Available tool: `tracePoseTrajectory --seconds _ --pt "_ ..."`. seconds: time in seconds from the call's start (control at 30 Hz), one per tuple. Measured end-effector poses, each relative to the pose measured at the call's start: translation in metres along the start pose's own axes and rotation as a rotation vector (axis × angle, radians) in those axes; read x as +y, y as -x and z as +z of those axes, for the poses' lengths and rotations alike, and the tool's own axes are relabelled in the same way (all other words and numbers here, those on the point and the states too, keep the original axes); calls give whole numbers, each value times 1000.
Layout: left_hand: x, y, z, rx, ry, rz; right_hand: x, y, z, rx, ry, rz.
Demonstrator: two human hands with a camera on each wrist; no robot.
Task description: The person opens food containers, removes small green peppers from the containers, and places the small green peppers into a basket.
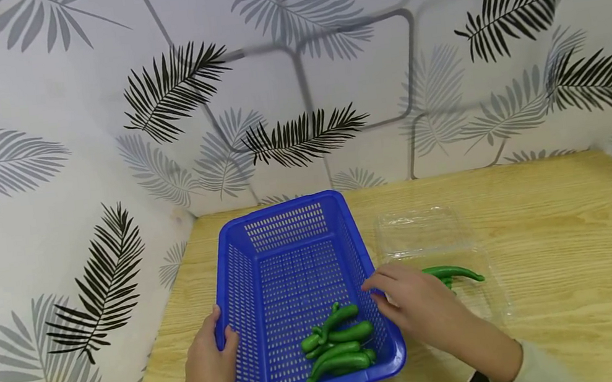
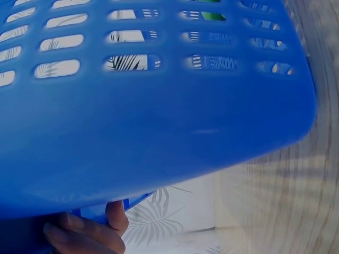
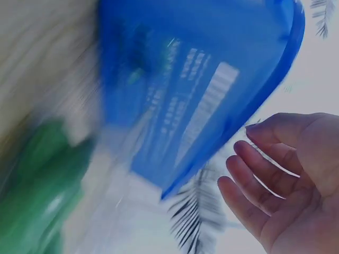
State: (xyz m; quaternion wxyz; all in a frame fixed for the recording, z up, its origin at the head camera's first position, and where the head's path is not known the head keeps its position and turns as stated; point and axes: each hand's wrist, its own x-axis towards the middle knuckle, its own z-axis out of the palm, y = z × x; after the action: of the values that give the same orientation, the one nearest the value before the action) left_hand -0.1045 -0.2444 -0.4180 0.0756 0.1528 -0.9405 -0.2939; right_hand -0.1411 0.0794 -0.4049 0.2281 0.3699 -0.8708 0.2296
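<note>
A blue perforated plastic basket (image 1: 295, 279) is tilted in the head view, with several green chili peppers (image 1: 341, 361) gathered at its near right corner. My left hand (image 1: 209, 363) grips the basket's left rim, thumb inside; in the left wrist view the fingers (image 2: 87, 233) show at the rim beneath the blue side wall. Beside the right rim hovers my right hand (image 1: 418, 303), its fingers loosely bent with nothing between them, as the right wrist view also shows. Just behind that hand, more green peppers (image 1: 454, 273) lie in a clear plastic clamshell box (image 1: 479, 297), partly hidden by the hand.
The clear lid (image 1: 422, 231) of the box is flipped back, away from me. Everything is on a light wood-grain table (image 1: 568, 238). A white wall (image 1: 89, 207) with a leaf pattern borders the table at the back and left.
</note>
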Motion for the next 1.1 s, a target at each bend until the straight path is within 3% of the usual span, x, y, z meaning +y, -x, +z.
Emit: tracePoseTrajectory --seconds 0.23,0.47,0.73,1.1 --pt "0 -1 0 -3 -3 -7 44 29 -7 -1 127 115" --pt "-1 -1 1 -9 1 4 72 55 -10 -76 215 244" --pt "-1 -1 1 -5 -5 -8 83 70 -6 -177 216 377" --pt "0 -1 2 3 -13 -27 89 72 -3 -216 206 403"
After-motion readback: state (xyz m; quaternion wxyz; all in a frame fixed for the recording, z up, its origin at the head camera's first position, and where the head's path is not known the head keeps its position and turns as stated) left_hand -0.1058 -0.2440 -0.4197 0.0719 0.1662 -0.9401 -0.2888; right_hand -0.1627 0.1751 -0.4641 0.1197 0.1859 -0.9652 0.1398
